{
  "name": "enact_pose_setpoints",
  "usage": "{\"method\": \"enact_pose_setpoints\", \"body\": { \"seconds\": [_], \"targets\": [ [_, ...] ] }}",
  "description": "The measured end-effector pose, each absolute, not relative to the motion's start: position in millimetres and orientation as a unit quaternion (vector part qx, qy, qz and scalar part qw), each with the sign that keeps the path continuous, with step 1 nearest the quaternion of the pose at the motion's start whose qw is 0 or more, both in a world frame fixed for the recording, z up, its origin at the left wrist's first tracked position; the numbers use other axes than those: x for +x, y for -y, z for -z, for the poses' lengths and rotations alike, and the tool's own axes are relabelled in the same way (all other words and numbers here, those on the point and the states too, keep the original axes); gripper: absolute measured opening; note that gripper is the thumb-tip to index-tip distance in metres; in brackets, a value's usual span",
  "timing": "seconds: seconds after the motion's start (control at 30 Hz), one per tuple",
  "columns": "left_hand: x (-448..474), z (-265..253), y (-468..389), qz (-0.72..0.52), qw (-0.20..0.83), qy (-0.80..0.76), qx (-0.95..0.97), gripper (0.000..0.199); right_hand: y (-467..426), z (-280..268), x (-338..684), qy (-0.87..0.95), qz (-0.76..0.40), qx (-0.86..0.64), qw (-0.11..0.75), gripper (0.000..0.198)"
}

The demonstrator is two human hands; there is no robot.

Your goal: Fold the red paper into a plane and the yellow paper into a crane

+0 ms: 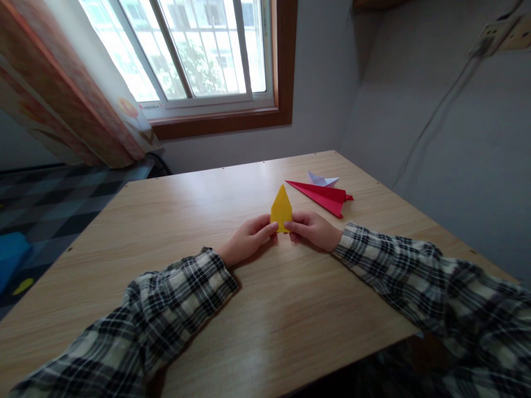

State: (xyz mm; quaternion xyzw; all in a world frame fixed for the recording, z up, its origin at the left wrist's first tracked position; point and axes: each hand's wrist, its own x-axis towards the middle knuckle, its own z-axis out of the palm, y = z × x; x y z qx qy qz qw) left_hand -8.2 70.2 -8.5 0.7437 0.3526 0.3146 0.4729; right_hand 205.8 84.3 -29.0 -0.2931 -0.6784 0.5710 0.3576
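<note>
A small piece of folded yellow paper (281, 207) stands upright above the table, its pointed end up. My left hand (251, 236) pinches its lower left edge, thumb on the near face. On the opposite side my right hand (314, 229) grips the lower right edge in the same way. Both thumbs lie close together near the bottom of the paper; the fingers behind it are partly hidden. Just beyond my right hand lie a red paper plane (321, 194) and a white paper boat (322, 179).
The light wooden table (186, 199) reaches toward a wall below a window (199, 50). A curtain (78, 83) hangs at the left, over a checkered surface (53, 204) with a blue object (12, 254) on it. A cable (435, 116) runs down the right wall from a socket.
</note>
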Motion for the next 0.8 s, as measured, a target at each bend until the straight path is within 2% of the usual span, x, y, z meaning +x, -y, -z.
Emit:
{"method": "enact_pose_setpoints", "body": {
  "seconds": [0.2,0.8],
  "targets": [
    [-8.0,12.5,-73.5,-0.331,0.466,-0.368,0.733,0.037,-85.1,31.0,205.6,0.657,-0.595,-0.275,0.371,0.047],
    [-9.3,16.7,-75.7,-0.334,0.493,-0.358,0.719,0.038,-86.2,33.3,204.6,0.623,-0.619,-0.276,0.390,0.038]
  ]
}}
